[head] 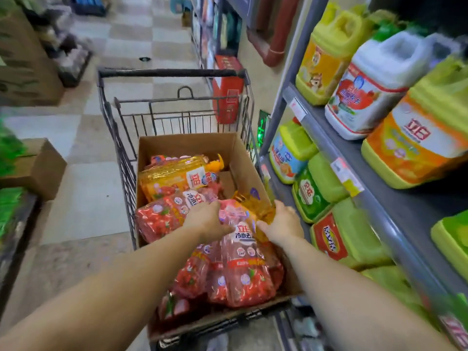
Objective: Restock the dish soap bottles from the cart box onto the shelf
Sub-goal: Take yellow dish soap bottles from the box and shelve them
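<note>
Now both hands are down in the cardboard box (pixel 235 150), inside the wire cart (pixel 174 72). Left hand (pixel 206 220) and right hand (pixel 282 221) clasp opposite sides of one dish soap bottle (pixel 243 252), lying atop the others. Likely heavy with liquid, its plastic film slick; gripping the body beats the neck. Shelf (pixel 374 206) stands right of the box.

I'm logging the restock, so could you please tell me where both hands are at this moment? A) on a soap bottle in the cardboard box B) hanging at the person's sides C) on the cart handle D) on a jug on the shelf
A: the left hand and right hand both grip a soap bottle lying in the cardboard box in the cart.
</note>
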`<control>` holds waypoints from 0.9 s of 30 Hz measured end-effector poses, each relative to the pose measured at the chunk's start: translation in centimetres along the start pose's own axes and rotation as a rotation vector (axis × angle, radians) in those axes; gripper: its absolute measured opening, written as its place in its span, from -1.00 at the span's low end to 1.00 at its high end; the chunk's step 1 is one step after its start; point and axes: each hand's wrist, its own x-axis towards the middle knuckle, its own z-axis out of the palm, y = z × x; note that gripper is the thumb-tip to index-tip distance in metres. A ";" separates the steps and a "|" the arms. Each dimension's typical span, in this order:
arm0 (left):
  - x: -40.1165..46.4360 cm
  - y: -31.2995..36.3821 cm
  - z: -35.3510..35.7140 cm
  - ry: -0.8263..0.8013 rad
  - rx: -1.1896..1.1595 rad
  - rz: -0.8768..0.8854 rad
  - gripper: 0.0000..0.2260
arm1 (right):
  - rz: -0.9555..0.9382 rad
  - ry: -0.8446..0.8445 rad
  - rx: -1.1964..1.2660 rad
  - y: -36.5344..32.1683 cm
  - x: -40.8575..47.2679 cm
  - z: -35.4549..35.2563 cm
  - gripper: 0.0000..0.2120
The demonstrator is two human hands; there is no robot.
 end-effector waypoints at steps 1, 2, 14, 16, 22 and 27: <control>0.6 0.4 0.2 0.005 -0.014 -0.007 -0.27 | -0.001 -0.017 -0.025 -0.1 1.1 0.1 -0.22; 1.1 0.7 0.4 0.003 -0.037 -0.017 -0.28 | -0.006 -0.029 -0.051 -0.3 1.9 0.4 -0.21; 4.4 0.6 1.6 -0.084 -0.120 -0.037 -0.28 | 0.108 0.013 -0.066 -2.1 5.5 2.4 -0.38; 4.6 0.3 1.7 -0.100 -0.129 -0.025 -0.28 | 0.138 0.025 -0.034 -2.2 5.4 2.3 -0.41; 5.1 0.5 0.2 -0.131 -0.234 0.010 -0.26 | 0.203 0.089 0.091 -2.5 3.6 0.4 -0.31; 5.5 1.0 -0.4 -0.230 -0.351 -0.032 -0.33 | 0.260 0.171 0.472 -2.9 1.8 -1.1 -0.25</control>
